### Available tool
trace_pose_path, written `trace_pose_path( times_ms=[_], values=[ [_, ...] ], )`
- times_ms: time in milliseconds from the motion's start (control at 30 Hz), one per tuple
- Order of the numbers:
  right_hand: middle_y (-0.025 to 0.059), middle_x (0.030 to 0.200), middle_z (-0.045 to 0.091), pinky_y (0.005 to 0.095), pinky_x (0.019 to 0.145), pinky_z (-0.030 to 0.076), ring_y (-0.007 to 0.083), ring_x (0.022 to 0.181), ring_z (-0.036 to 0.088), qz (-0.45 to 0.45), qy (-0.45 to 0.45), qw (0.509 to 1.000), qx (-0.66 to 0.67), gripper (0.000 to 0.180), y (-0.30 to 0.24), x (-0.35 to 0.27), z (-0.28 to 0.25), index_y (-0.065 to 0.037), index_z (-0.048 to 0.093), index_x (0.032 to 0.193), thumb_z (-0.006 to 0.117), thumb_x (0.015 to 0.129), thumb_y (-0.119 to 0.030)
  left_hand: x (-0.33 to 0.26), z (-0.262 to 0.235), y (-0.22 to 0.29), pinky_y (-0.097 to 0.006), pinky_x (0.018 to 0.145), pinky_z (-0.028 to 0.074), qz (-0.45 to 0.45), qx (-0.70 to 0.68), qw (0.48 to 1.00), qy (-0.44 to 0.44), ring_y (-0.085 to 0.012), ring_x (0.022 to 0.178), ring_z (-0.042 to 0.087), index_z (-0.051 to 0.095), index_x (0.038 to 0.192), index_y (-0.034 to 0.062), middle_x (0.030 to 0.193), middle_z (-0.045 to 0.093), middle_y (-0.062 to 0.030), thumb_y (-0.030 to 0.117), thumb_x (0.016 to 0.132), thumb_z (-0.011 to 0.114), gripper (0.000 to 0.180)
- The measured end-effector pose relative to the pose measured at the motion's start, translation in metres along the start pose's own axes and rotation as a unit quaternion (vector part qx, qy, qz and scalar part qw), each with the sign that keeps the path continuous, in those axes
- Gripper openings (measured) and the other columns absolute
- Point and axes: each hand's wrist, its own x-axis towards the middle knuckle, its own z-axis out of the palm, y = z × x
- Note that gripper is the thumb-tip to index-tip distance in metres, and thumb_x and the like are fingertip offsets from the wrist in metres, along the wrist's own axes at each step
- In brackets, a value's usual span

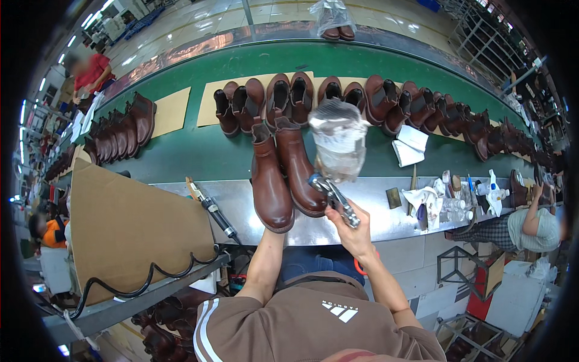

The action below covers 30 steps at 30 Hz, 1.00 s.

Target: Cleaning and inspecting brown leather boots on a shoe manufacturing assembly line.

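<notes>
**While the sprayer [335,198] hangs beside 2 boots [270,188], no mist shows**

Because both boots look evenly glossy, I cannot tell how much coating is on them; with the nozzle so near the right-hand boot, this pair is probably mid-work, with any further pass left to do. Beyond, more boots line cardboard [208,104] on the green belt [223,160]; which of those are finished is unclear.

The 2 boots are over the metal bench [386,224], straight ahead of the person, toes pointing toward the body. Whether they stand or are lifted is unclear. They are reddish brown and smooth, with bright highlights on the toes and darker sole edges.

The right hand [352,234] is curled firmly around the sprayer, whose cup is wrapped in plastic. The left hand is hidden by the boots, so its opening and any hold cannot be told.
</notes>
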Motion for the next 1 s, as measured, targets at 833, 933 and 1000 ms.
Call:
trace_pose_path(
  times_ms=[833, 933, 1000],
  values=[
    [0.0029, 0.080, 0.063, 0.0218, 0.061, 0.043, 0.0066, 0.067, 0.050, 0.173, -0.131, 0.971, 0.099, 0.013, -0.011, -0.032, -0.017, 0.003, 0.059, 0.081, 0.070, 0.080, -0.004, 0.049, -0.072, 0.000, -0.029, 0.079, 0.045, -0.117, 0.085, 0.987, 0.069, -0.0118, 0.089, 0.053, 0.051, 0.117, 0.0023, 0.102, 0.057, -0.0052, 0.024, 0.097, 0.046, 0.030],
    [0.0045, 0.085, 0.065, 0.0217, 0.066, 0.045, 0.0073, 0.073, 0.054, 0.062, -0.174, 0.982, 0.031, 0.011, -0.012, -0.006, 0.000, 0.004, 0.061, 0.084, 0.068, 0.081, -0.004, 0.061, -0.076, 0.016, -0.028, 0.078, 0.045, -0.115, 0.088, 0.987, 0.065, -0.0115, 0.088, 0.053, 0.052, 0.116, 0.0024, 0.101, 0.057, -0.0049, 0.024, 0.097, 0.046, 0.030],
    [0.0054, 0.087, 0.066, 0.0228, 0.068, 0.046, 0.0087, 0.078, 0.056, 0.085, -0.131, 0.988, 0.020, 0.016, 0.000, 0.013, 0.002, 0.005, 0.062, 0.094, 0.066, 0.081, -0.002, 0.071, -0.089, 0.025, -0.028, 0.078, 0.045, -0.111, 0.092, 0.987, 0.071, -0.0113, 0.088, 0.054, 0.052, 0.116, 0.0025, 0.100, 0.057, -0.0047, 0.024, 0.096, 0.046, 0.030]
  ],
)
